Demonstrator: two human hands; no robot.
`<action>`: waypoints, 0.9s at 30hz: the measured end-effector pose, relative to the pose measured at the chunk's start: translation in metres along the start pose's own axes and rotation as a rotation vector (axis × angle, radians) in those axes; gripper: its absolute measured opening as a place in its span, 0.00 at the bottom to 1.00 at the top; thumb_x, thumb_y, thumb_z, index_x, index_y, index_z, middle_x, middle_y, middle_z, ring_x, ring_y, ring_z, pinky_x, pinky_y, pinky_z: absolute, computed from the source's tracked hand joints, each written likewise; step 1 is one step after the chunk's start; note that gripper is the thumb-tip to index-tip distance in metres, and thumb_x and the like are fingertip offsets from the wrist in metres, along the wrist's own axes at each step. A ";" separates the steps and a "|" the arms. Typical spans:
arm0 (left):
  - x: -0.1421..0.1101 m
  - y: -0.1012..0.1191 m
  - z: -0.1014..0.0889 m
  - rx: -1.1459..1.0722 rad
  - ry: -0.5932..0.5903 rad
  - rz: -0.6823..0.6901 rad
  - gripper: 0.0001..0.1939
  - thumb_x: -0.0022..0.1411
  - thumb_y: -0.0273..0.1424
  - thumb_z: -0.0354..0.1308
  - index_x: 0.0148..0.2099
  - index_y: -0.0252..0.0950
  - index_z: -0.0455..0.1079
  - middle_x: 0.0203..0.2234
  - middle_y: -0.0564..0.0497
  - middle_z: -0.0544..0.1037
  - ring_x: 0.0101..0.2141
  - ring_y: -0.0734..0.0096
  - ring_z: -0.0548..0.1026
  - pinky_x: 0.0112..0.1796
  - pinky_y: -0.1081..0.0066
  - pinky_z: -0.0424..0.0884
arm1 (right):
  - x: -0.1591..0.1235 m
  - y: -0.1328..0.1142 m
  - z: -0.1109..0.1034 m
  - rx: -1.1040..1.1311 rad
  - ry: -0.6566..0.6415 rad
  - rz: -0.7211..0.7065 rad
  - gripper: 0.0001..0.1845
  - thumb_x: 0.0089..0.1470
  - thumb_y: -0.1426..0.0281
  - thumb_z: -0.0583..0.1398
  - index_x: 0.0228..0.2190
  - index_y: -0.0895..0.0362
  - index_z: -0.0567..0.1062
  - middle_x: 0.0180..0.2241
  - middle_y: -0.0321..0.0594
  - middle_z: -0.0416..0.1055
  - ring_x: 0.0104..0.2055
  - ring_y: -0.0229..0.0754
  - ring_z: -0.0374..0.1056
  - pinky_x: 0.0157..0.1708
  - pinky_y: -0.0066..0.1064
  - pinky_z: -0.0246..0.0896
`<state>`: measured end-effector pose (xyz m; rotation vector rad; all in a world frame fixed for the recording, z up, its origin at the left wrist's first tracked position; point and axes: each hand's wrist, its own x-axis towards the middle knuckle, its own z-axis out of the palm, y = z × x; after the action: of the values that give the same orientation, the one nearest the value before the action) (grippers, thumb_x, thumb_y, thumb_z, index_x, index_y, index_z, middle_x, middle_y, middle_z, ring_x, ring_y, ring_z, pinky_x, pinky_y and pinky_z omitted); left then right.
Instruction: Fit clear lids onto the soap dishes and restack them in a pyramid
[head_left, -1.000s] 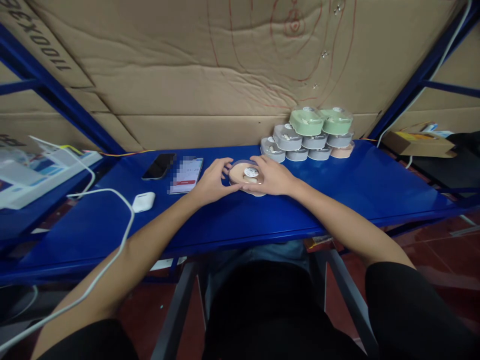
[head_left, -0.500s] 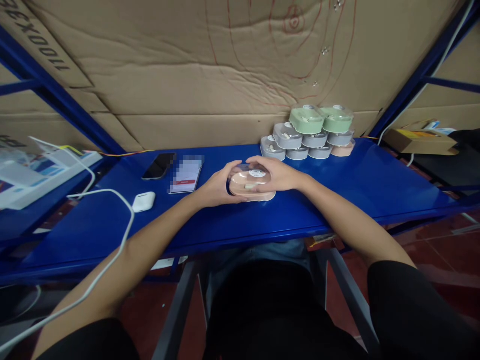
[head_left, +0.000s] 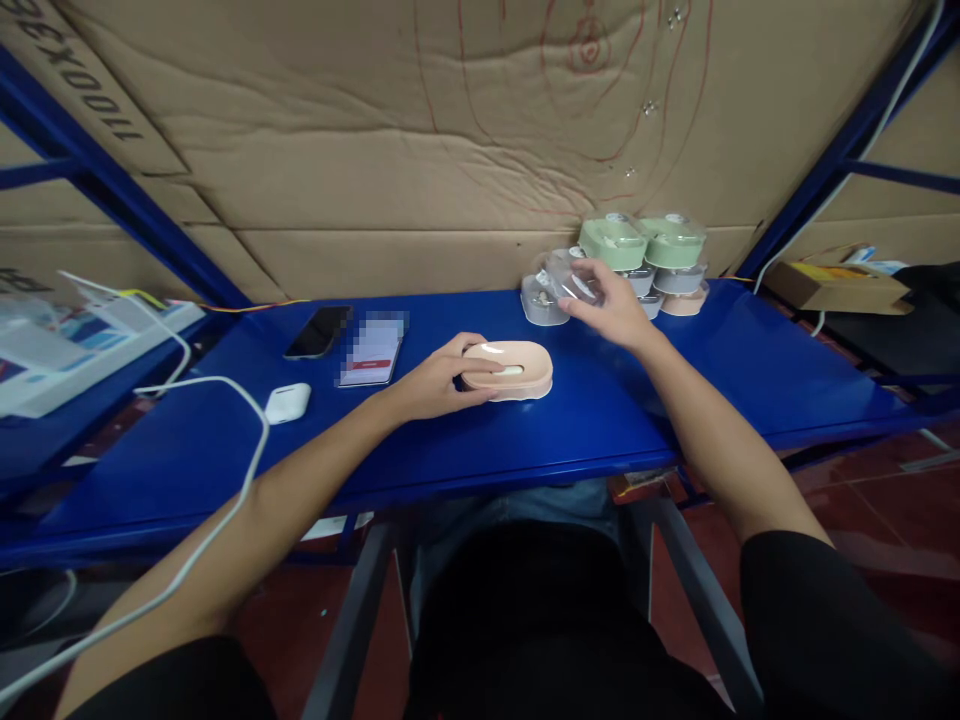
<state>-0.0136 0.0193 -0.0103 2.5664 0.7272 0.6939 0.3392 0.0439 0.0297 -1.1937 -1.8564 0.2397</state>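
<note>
On the blue table sits a peach-coloured oval box (head_left: 529, 372) with a white slot in its top. My left hand (head_left: 442, 382) grips its left end, one finger lying across the top. Up and to the right, my right hand (head_left: 611, 308) holds a clear plastic cover (head_left: 568, 283), tilted, in front of a stack of similar boxes. That stack has green boxes (head_left: 612, 243) on top, with grey boxes (head_left: 545, 305) and a peach box (head_left: 684, 298) lower down. Part of the stack is hidden behind my right hand and the cover.
Left of my hands lie a dark phone (head_left: 319, 333), a phone with a lit, blurred screen (head_left: 373, 350) and a white earbud case (head_left: 288, 403). A white cable (head_left: 259, 455) crosses over my left forearm. Cardboard (head_left: 337, 180) stands behind the table (head_left: 480, 450).
The clear cover has come off the peach box, and my right hand has carried it up and right towards the stack. My left hand has stayed at the box.
</note>
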 end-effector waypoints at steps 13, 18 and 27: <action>0.003 -0.012 -0.001 0.163 0.320 -0.185 0.19 0.76 0.44 0.59 0.55 0.38 0.83 0.57 0.40 0.73 0.62 0.48 0.74 0.68 0.43 0.71 | -0.001 -0.001 0.001 -0.082 -0.096 0.033 0.44 0.52 0.43 0.71 0.61 0.57 0.76 0.53 0.53 0.82 0.52 0.63 0.78 0.57 0.60 0.72; 0.004 -0.024 0.001 0.186 0.397 -0.311 0.18 0.75 0.45 0.61 0.52 0.37 0.84 0.52 0.40 0.75 0.59 0.48 0.75 0.66 0.43 0.72 | -0.003 -0.006 0.000 -0.080 -0.271 0.072 0.42 0.50 0.43 0.72 0.58 0.55 0.79 0.55 0.52 0.82 0.55 0.64 0.78 0.60 0.60 0.71; 0.004 -0.023 0.002 0.198 0.311 -0.393 0.23 0.74 0.49 0.60 0.53 0.36 0.85 0.50 0.39 0.75 0.61 0.46 0.74 0.67 0.45 0.72 | -0.005 -0.009 -0.001 -0.144 -0.467 0.143 0.39 0.51 0.42 0.72 0.57 0.52 0.82 0.55 0.49 0.83 0.56 0.65 0.79 0.59 0.58 0.74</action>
<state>-0.0188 0.0394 -0.0213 2.3943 1.4177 0.9325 0.3354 0.0353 0.0328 -1.4640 -2.2182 0.5067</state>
